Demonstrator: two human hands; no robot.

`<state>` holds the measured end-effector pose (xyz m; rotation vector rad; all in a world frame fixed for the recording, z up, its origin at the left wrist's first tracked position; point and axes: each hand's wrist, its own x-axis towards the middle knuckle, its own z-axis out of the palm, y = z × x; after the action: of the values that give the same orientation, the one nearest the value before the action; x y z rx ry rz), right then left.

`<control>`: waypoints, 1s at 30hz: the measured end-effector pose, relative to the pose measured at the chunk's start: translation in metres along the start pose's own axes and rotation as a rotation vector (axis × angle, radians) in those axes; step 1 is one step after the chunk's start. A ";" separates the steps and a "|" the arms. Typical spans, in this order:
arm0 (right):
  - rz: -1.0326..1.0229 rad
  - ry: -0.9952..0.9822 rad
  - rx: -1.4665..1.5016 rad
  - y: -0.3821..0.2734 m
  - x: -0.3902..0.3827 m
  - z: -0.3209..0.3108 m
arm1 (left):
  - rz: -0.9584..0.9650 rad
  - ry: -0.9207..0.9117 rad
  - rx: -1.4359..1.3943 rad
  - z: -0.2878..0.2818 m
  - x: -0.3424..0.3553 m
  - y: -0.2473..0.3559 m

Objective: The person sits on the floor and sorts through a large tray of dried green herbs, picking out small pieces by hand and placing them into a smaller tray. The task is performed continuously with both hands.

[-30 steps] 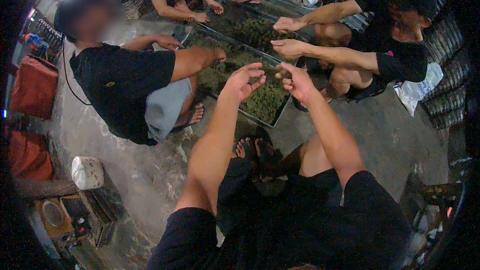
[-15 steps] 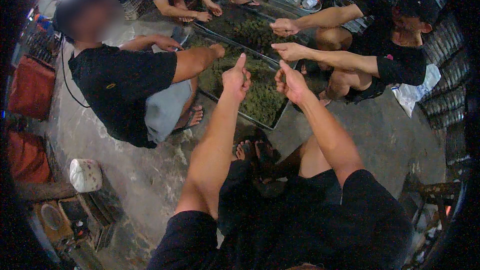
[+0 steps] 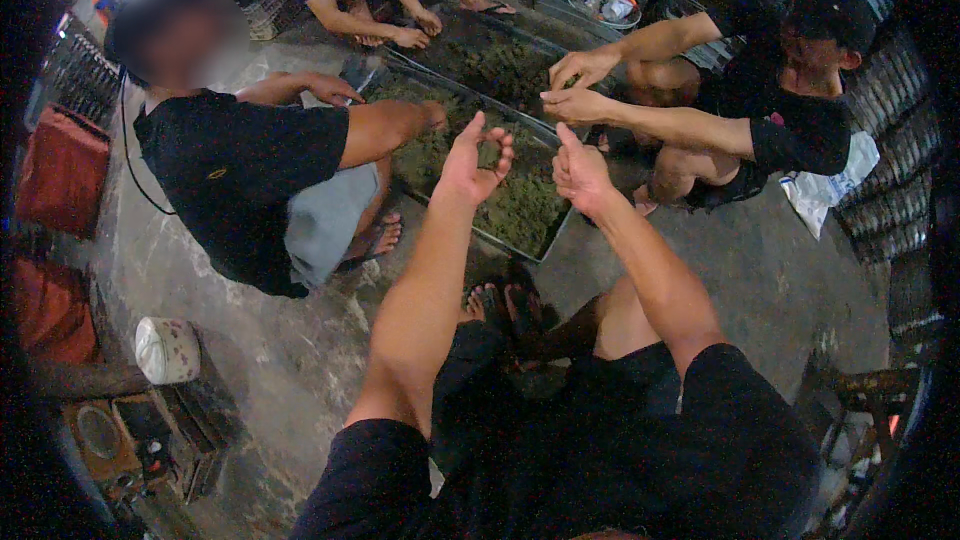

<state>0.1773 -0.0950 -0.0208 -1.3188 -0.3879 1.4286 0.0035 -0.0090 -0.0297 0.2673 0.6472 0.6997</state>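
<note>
My left hand (image 3: 478, 165) is over the near tray (image 3: 512, 244), thumb raised and fingers loosely curled apart; nothing shows in it. Beside it on the right, my right hand (image 3: 582, 174) is closed, with the thumb up and the fingers folded in. Whatever its fingers may hold is hidden. Below both hands, greenish-brown crumbly material (image 3: 525, 205) lies loose in the tray. Another tray behind it holds a similar darker heap (image 3: 505, 65).
A co-worker in black (image 3: 240, 180) squats at left, reaching to the near tray. Another (image 3: 790, 90) squats at right, hands together over the trays' edge. A third person's hands (image 3: 415, 35) are at the far tray. A white plastic bag (image 3: 830, 180) lies at right; a whitish round container (image 3: 168, 350) stands at left.
My left hand has opened from a closer curl, its fingers spreading apart. My right hand stays closed but has turned slightly. The right co-worker's hands have come together.
</note>
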 end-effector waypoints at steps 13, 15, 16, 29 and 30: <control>0.145 0.094 0.025 0.024 0.034 -0.043 | 0.084 0.131 0.229 -0.011 0.014 -0.002; 0.156 0.106 -0.053 0.030 0.040 -0.047 | 0.079 0.152 0.224 -0.006 0.004 -0.001; 0.160 0.116 -0.091 0.033 0.042 -0.050 | 0.048 0.135 0.177 0.004 -0.001 -0.002; 0.227 0.111 -0.232 0.052 0.080 -0.076 | 0.043 0.076 0.262 0.001 0.001 0.006; 0.212 0.102 -0.318 0.055 0.083 -0.078 | 0.049 0.054 0.310 0.003 0.003 0.005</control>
<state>0.2356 -0.0763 -0.1311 -1.7253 -0.4301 1.5089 0.0048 -0.0037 -0.0264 0.5535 0.8037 0.6539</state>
